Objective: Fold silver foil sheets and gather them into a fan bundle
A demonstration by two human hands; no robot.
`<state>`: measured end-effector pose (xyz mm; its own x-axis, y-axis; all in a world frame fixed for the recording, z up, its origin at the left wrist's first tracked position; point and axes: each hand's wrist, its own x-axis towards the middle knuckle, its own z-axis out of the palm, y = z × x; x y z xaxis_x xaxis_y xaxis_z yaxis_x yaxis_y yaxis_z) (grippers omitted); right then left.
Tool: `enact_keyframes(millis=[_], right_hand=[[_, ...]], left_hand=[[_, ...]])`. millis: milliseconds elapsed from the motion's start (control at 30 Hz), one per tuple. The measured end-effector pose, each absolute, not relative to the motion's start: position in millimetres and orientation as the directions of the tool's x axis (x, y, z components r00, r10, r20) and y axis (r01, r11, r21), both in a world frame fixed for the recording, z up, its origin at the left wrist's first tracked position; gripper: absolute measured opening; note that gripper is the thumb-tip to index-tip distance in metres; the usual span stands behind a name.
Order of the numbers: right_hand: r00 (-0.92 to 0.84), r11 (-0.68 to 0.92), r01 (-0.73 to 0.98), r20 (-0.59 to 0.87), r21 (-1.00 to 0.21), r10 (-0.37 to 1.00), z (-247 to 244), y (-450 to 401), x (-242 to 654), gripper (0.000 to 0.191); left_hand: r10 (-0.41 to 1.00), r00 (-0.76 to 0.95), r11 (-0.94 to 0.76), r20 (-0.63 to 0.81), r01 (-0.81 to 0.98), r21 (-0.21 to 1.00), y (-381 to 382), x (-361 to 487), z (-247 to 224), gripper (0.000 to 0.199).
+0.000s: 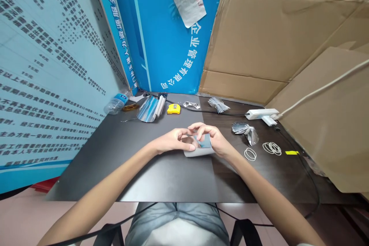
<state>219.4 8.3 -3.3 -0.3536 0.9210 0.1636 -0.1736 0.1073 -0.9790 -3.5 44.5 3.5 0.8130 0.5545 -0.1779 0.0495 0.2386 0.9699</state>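
My left hand [173, 140] and my right hand [213, 137] meet above the table's middle, both closed on one shiny, mirror-like silver sheet [205, 141]. Its lower edge curves and looks whitish. The left thumb presses on its face, while the right fingers bend over its top and right side. Whether it is one sheet or several layers I cannot tell. Beyond my hands lie a yellow tape measure or cutter-like tool [173, 108] and a small folded silver piece [191, 105]. A larger curled silver sheet [150, 108] stands further left.
Bundles of silver strips [218, 104] and a fanned silver bundle [245, 131] lie right, near white rubber bands [271, 148]. A white power strip [262, 113] trails cables. A plastic bottle [117, 103] and brown tape roll [130, 107] are at left. Blue panel and cardboard [253, 38] wall the table.
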Motion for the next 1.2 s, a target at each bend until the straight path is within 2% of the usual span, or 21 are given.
enact_keyframes(millis=[67, 167, 233, 333, 400, 600, 667, 767, 833, 967, 1033, 1100, 1133, 1200], right_hand=[[-0.324, 0.115, -0.133, 0.152, -0.985, 0.934, -1.1, 5.4, 217.5, 0.023], [-0.298, -0.028, -0.227, 0.042, -0.973, 0.954, 1.4, 1.0, 216.2, 0.046], [-0.291, -0.084, -0.297, 0.007, -0.951, 0.957, 1.5, 0.1, 216.0, 0.055], [-0.208, -0.026, -0.264, 0.031, -0.964, 0.978, -1.1, 3.0, 214.0, 0.056], [-0.14, 0.003, -0.226, 0.036, -0.974, 0.99, -4.1, 6.4, 211.3, 0.054], [-0.052, 0.054, -0.264, 0.07, -0.963, 0.996, -6.6, 10.9, 208.8, 0.042], [-0.077, 0.079, -0.284, 0.105, -0.956, 0.992, -3.8, 9.8, 208.6, 0.048], [-0.099, 0.12, -0.254, 0.149, -0.96, 0.984, -1.5, 8.2, 205.0, 0.062], [-0.076, 0.125, -0.207, 0.144, -0.97, 0.987, -2.0, 8.3, 202.3, 0.063], [-0.058, 0.108, -0.161, 0.119, -0.981, 0.991, 0.3, 10.3, 207.7, 0.06], [-0.152, 0.105, -0.063, 0.113, -0.992, 0.982, 6.0, 10.1, 216.0, 0.062], [-0.259, 0.156, 0.159, 0.111, -0.975, 0.96, 13.4, 8.6, 224.1, 0.06], [-0.29, 0.203, 0.284, 0.117, -0.937, 0.95, 16.7, 7.6, 227.2, 0.059], [-0.329, 0.295, 0.472, 0.144, -0.831, 0.933, 20.4, 6.5, 230.8, 0.06]], left_hand=[[0.612, 0.773, 0.234, -0.169, 0.027, 0.972, 45.2, -3.7, 0.4, 0.053], [0.729, 0.661, 0.228, -0.178, 0.011, 0.974, 47.9, -6.5, -5.7, 0.046], [0.823, 0.546, 0.22, -0.154, -0.056, 0.974, 48.4, -7.6, -8.3, 0.047], [0.927, 0.364, 0.171, -0.091, -0.195, 0.966, 44.2, -4.5, -9.8, 0.047], [0.946, 0.321, 0.12, -0.047, -0.213, 0.97, 38.4, 0.4, -10.9, 0.043], [0.882, 0.471, 0.041, -0.001, -0.075, 0.996, 23.1, 12.8, -14.7, 0.041], [0.881, 0.473, 0.026, 0.003, -0.054, 0.998, 22.0, 14.1, -15.0, 0.042], [0.921, 0.389, -0.003, 0.029, -0.068, 0.998, 22.3, 13.9, -15.8, 0.043], [0.921, 0.386, -0.045, 0.051, -0.023, 0.999, 23.1, 11.9, -15.6, 0.04], [0.866, 0.493, -0.157, 0.082, 0.112, 0.981, 30.1, 2.5, -2.5, 0.034], [0.864, 0.49, -0.205, 0.117, 0.13, 0.97, 37.3, -2.6, 12.9, 0.047], [0.838, 0.52, -0.309, 0.165, 0.203, 0.929, 45.6, -5.9, 30.9, 0.057], [0.803, 0.565, -0.376, 0.187, 0.239, 0.895, 49.7, -6.6, 39.1, 0.054], [0.728, 0.66, -0.476, 0.185, 0.292, 0.83, 56.6, -6.2, 50.1, 0.029]])
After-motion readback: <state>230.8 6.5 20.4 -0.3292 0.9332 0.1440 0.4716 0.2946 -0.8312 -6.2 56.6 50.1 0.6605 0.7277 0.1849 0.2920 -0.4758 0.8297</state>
